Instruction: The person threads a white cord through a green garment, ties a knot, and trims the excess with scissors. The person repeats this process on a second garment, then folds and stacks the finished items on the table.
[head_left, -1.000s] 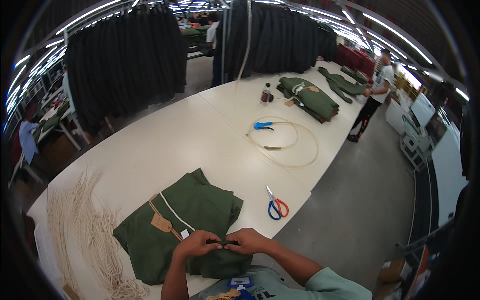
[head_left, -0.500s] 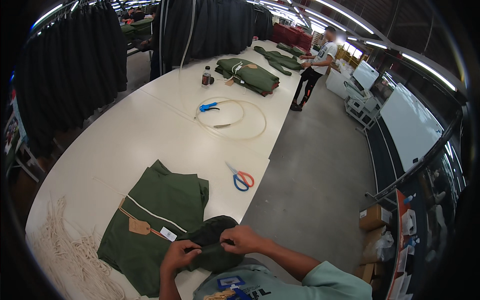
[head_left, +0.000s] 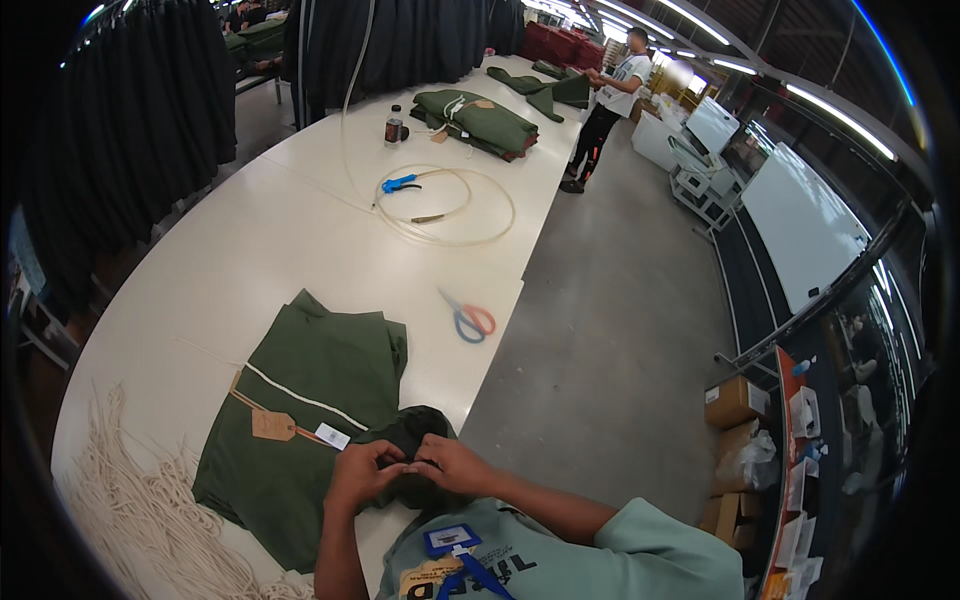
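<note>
A dark green garment (head_left: 320, 370) lies folded on the white table (head_left: 220, 270) in front of me, and its darker bunched end hangs over the near edge. My left hand (head_left: 362, 472) and my right hand (head_left: 455, 466) meet on that bunched end, with fingertips pinching the fabric between them. Across the garment runs a white cord (head_left: 305, 395). A brown cardboard tag (head_left: 272, 425) and a small white label (head_left: 331, 435) lie on it, just beyond my left hand.
Loose pale cords (head_left: 140, 490) are heaped at the left. Scissors (head_left: 470, 320) with red and blue handles lie near the table's right edge. Farther off are a blue air gun (head_left: 400, 184) on a coiled hose, a bottle (head_left: 393, 125), tied green garments (head_left: 475, 122) and another person (head_left: 618, 95).
My hands have drawn together on the fabric, the right one coming leftward to the left. At the far end, the other person has raised part of a green garment. My view has shifted slightly.
</note>
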